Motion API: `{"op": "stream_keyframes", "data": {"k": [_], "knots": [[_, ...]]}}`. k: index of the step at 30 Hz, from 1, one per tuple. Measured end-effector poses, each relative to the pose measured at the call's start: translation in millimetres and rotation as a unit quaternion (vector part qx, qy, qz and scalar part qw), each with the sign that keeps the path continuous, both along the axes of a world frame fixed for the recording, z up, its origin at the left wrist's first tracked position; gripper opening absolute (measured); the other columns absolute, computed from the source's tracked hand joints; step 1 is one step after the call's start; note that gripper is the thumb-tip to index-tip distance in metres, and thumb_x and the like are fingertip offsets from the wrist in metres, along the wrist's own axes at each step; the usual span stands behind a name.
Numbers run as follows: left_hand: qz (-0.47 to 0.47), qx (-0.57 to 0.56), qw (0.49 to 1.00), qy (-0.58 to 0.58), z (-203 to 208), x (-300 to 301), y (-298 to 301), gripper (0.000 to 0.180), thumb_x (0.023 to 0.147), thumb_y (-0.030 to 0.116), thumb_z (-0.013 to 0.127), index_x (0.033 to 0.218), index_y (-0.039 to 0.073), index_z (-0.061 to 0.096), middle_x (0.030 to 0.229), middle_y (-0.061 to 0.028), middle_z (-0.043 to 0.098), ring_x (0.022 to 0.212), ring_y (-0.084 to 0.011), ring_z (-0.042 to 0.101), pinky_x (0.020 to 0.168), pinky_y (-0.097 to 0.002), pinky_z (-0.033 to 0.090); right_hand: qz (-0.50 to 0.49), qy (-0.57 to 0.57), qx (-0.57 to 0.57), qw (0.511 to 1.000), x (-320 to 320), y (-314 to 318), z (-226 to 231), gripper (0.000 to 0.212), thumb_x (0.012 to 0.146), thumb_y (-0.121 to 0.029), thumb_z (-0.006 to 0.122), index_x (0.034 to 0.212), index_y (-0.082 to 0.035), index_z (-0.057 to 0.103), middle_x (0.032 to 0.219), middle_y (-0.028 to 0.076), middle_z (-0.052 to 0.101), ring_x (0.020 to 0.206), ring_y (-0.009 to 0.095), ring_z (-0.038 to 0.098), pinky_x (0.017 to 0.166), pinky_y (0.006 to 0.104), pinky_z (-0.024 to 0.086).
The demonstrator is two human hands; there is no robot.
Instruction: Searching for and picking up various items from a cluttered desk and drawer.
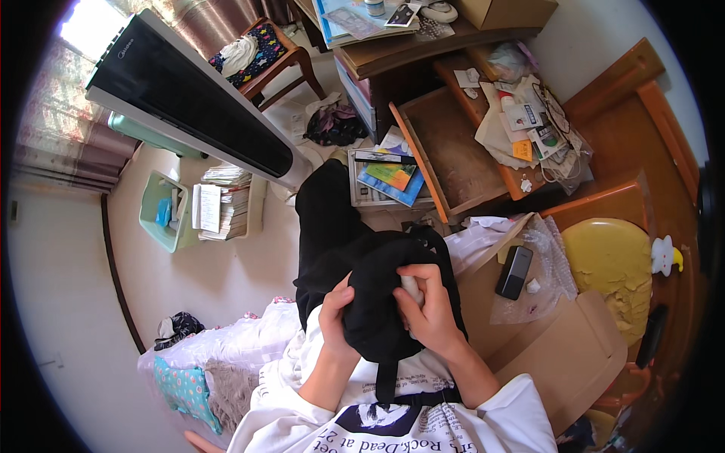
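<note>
A rounded black cloth piece [381, 302], cap-like, with a strap hanging from its near edge, is held up over my lap. My left hand [336, 321] grips its left side, the thumb on top and the other fingers hidden behind the cloth. At its right side, my right hand [434, 309] is closed around a small white object [411, 288], pressed close to the black fabric. Most of that object is covered by my fingers, so its kind cannot be made out. Black trousers on my legs [328, 219] lie just beyond.
An open cardboard box [559, 355] stands at my right, with a black power bank [513, 272] on bubble wrap. Ahead is a pulled-out drawer [461, 155]. Paper-filled bins [253, 208] and a tall black air conditioner [192, 94] stand left. A bed [249, 336] lies near left.
</note>
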State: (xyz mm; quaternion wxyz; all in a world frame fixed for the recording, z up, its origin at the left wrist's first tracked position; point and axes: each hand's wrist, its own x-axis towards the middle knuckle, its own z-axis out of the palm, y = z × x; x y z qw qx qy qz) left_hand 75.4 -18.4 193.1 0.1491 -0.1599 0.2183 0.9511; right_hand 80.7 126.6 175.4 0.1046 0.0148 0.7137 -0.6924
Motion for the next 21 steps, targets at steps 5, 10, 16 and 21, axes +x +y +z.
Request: {"op": "stream_keyframes", "data": {"k": [5,10,16,21], "knots": [[0.011,-0.022,1.000,-0.008,-2.0,0.3,-1.9,0.048,0.084,0.027,0.045,0.118,-0.006,0.050,0.107,-0.0188,0.060,0.089,-0.0272,0.062,0.080,-0.0366,0.052,0.004,0.004,0.032,0.999,0.1,-1.3,0.4,0.030,0.087,-0.004,0.061,0.113,-0.001,0.046,0.098,0.018,0.063,0.086,0.025,0.066,0.072,0.0299,0.049],[-0.004,0.018,1.000,0.014,-2.4,1.3,-4.2,0.048,0.084,0.026,0.044,0.120,-0.005,0.050,0.111,-0.0178,0.060,0.093,-0.0255,0.062,0.084,-0.0342,0.050,-0.003,-0.033,-0.032,0.999,5.1,0.2,-2.1,0.034,0.087,-0.003,0.062,0.116,-0.003,0.044,0.079,0.011,0.061,0.068,0.017,0.062,0.060,0.0272,0.047],[0.017,0.014,1.000,0.023,-10.6,3.6,-9.4,0.048,0.084,0.025,0.044,0.122,-0.005,0.049,0.118,-0.0170,0.059,0.105,-0.0245,0.058,0.095,-0.0333,0.044,-0.005,0.033,-0.023,0.999,4.2,-0.5,-0.3,0.040,0.085,-0.004,0.064,0.119,-0.004,0.044,0.080,0.010,0.061,0.069,0.016,0.062,0.060,0.0274,0.048],[0.010,0.005,1.000,0.027,-10.1,3.7,-10.1,0.049,0.084,0.024,0.043,0.123,-0.005,0.049,0.120,-0.0163,0.058,0.107,-0.0238,0.057,0.097,-0.0324,0.042,-0.017,0.034,0.023,0.999,2.1,-5.7,-2.9,0.038,0.083,-0.005,0.067,0.115,-0.002,0.045,0.096,0.016,0.063,0.084,0.023,0.066,0.069,0.0296,0.051]]}}
